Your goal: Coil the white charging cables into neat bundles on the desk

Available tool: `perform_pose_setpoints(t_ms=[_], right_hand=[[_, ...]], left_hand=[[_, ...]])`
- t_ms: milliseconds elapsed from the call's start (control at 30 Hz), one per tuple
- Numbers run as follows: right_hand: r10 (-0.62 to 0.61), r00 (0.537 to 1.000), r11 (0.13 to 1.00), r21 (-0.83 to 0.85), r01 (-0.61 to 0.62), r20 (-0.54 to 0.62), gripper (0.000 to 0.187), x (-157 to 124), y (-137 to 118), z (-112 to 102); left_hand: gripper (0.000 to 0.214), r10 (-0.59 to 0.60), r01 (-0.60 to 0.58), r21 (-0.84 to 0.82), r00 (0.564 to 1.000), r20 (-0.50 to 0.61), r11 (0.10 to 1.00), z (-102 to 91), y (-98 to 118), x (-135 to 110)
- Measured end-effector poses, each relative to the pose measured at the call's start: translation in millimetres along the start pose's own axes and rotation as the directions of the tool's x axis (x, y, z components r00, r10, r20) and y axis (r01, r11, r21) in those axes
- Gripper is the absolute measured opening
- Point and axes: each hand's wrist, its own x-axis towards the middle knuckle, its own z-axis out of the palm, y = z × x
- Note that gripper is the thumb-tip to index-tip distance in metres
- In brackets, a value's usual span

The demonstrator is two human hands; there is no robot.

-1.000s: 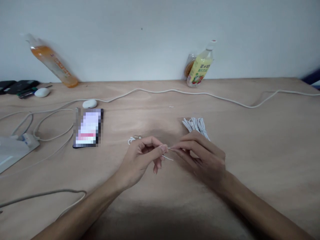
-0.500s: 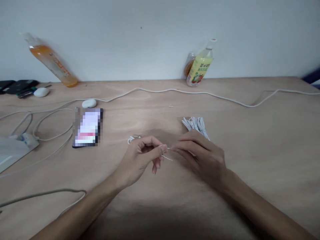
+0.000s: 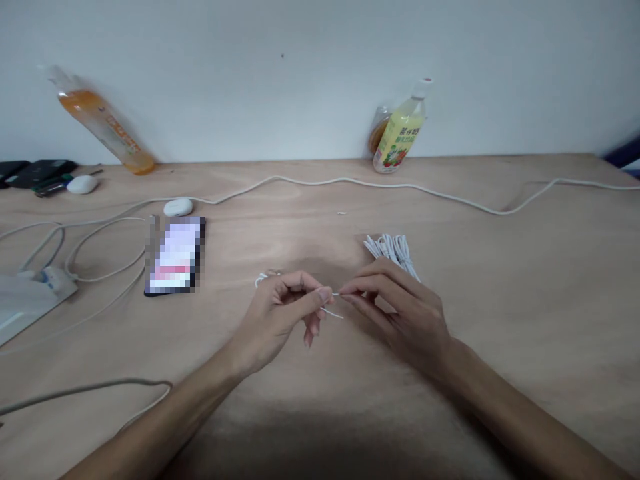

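My left hand [image 3: 287, 313] pinches a thin white wire [image 3: 333, 313] between thumb and forefinger, and one loose end sticks out below the thumb. From the same pinch a short piece of wire reaches across to the fingertips of my right hand [image 3: 400, 303], closed on its tip. Both hands are above the wooden table, their fingertips only slightly apart. A white cable loop [image 3: 261, 279] shows behind my left hand, mostly hidden. Just beyond my right hand lies a bundle of white cables [image 3: 393, 250], its near part covered by the hand.
A phone [image 3: 175, 257] and a white earbud case [image 3: 179, 207] lie at left. A long white cable [image 3: 310, 181] crosses the table. An orange drink bottle [image 3: 107, 130] and a yellow drink bottle [image 3: 401, 133] lean on the wall. A small white scrap [image 3: 342, 213] lies mid-table.
My right hand's fingers have shifted slightly, with the thumb and forefinger parting more behind their tips. The left hand holds nearly the same place, and the wire stays between the hands.
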Motion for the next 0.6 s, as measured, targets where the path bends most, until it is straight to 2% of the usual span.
perform_pose_setpoints(t_ms=[167, 433, 533, 600], right_hand=[[0.003, 1.000, 1.000, 0.013, -0.004, 0.022, 0.013, 1.6, -2.7, 0.4], [0.170, 0.984, 0.979, 0.105, -0.175, 0.061, 0.012, 2.1, -7.0, 1.0], [0.333, 0.935, 0.908, 0.228, -0.353, 0.122, 0.011, 1.5, -5.8, 0.2], [0.448, 0.871, 0.798, 0.348, -0.492, 0.204, 0.011, 2.5, -5.7, 0.0]], left_hand=[[0.024, 0.018, -0.018, 0.006, 1.000, 0.001, 1.000, -0.1, 1.1, 0.4], [0.022, 0.104, -0.103, 0.122, 0.995, -0.005, 0.987, -1.5, 3.5, -1.8], [0.023, 0.121, -0.118, 0.162, 0.993, -0.008, 0.980, -1.9, 4.0, -1.2], [0.024, 0.124, -0.119, 0.185, 0.992, -0.015, 0.976, -1.6, 4.9, -0.6]])
